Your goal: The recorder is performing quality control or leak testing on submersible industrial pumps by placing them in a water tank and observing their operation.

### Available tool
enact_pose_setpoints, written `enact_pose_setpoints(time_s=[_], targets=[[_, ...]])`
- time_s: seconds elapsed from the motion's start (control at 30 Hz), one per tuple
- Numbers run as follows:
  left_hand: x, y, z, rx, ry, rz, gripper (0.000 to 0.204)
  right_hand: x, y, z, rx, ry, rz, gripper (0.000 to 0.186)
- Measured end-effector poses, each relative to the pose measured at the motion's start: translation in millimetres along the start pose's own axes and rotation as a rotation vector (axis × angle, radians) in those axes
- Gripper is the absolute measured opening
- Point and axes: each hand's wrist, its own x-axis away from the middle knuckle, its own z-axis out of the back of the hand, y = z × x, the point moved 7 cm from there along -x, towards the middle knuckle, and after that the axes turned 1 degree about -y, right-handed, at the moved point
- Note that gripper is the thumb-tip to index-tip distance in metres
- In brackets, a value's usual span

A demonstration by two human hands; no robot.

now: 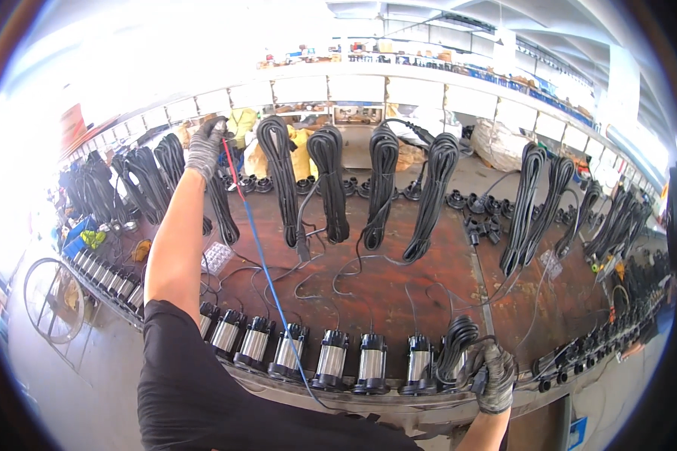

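Observation:
My left hand (pixel 205 149), in a grey glove, reaches up to the rail at the upper left with its fingers closed. What they grip is hard to make out. A thin cord (pixel 261 259), red at the top and blue below, runs from beside these fingers down toward my body. Below this hand hangs a folded black cable bundle (pixel 221 210). At the near right edge of the bench, my gloved right hand (pixel 495 376) is closed on a coiled black cable (pixel 457 340). This coil partly covers one of the silver-and-black cylindrical motor units (pixel 371 364) standing in a row.
Several tied black cable bundles (pixel 331 184) hang from the rail across the reddish-brown bench (pixel 384 293). Loose leads lie between them and the motors. Small black fittings (pixel 483 229) line the far side. Another row of motors (pixel 105 274) stands left, beside a wheel-like metal ring (pixel 26 297).

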Motion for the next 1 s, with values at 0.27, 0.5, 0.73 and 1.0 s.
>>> enact_pose_setpoints(time_s=[0.27, 0.5, 0.73, 1.0], targets=[[-49, -45, 160, -0.656, -0.220, -0.301, 0.044, -31, -24, 15, 0.426, 0.226, 0.217, 0.023], [81, 41, 15, -0.093, -0.021, -0.031, 0.047, -64, -148, 72, 0.382, 0.277, 0.430, 0.047], [214, 57, 27, 0.039, 0.016, -0.026, 0.040, -143, -162, 144, 0.716, 0.386, 0.308, 0.037], [352, 104, -182, 0.222, -0.591, -0.054, 0.030, -111, 8, 229, 0.566, 0.397, -0.166, 0.074]])
